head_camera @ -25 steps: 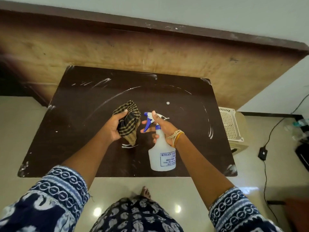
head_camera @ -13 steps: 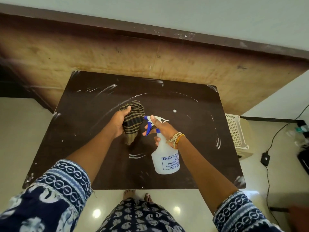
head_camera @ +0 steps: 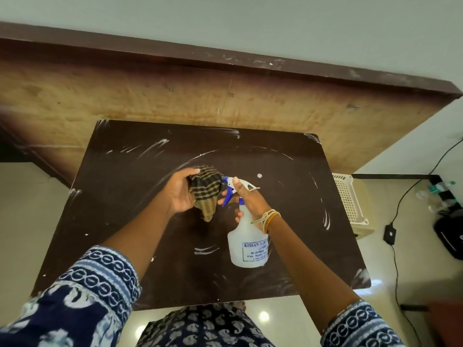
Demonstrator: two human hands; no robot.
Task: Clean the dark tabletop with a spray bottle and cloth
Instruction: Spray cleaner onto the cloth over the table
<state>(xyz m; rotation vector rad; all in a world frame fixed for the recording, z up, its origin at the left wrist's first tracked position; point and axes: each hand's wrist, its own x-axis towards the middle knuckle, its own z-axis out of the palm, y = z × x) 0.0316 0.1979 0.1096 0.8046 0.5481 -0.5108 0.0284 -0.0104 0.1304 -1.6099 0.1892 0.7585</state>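
On the left, the left hand (head_camera: 181, 194) grips the bunched checked cloth (head_camera: 206, 192), fingers curled round it, and holds it above the middle of the dark tabletop (head_camera: 130, 221); compared with a second ago the cloth sits closer to the nozzle, its right fold now almost against the blue tip, so the spray looks aimed at the cloth rather than at the board. Just right of it, the right hand (head_camera: 246, 200) is wrapped round the neck of the spray bottle (head_camera: 248, 244), forefinger lying along the top of the head and the others tucked under by the blue trigger; whether the trigger is squeezed I cannot tell. The bottle hangs tilted over the near-right part of the top, as it did a moment back. I judge the wetting step is in hand and wiping has not begun: white streaks (head_camera: 150, 147) arc across the far-left side, a short smear (head_camera: 204, 249) lies near centre, and more marks (head_camera: 325, 216) curve down the right side. The top itself carries nothing else, so both hands can sweep freely; its far edge butts the wooden panel (head_camera: 175, 101), while to the right a white basket (head_camera: 348, 201) stands just beside the right edge, worth minding on wide strokes.
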